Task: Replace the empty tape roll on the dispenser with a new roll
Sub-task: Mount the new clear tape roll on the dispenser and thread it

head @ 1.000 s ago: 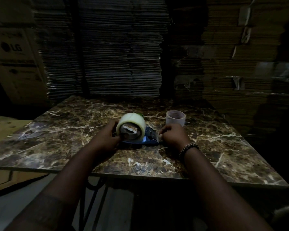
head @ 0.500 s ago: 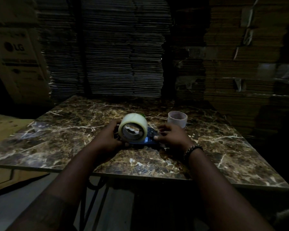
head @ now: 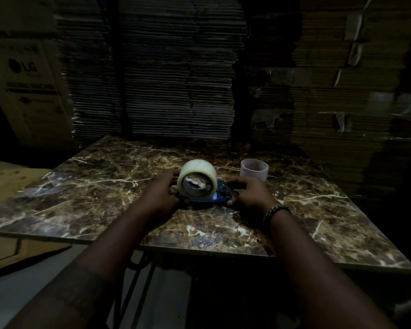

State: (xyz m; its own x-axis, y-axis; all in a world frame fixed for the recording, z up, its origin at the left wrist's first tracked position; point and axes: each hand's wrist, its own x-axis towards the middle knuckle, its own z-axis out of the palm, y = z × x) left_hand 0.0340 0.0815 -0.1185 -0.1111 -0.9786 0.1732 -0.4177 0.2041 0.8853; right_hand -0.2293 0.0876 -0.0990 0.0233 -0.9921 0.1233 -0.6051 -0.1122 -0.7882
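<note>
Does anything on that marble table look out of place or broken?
Nothing looks broken. The empty core stands alone behind the right hand, off the blue dispenser; the full roll sits there instead.

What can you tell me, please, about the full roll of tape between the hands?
The new tape roll is thick, pale and translucent, standing on edge with its open core towards the camera. It sits on the blue dispenser, which lies on the marble table; something pale and wavy-edged shows inside the core. The left hand cups its left side. The right hand grips the dispenser.
</note>
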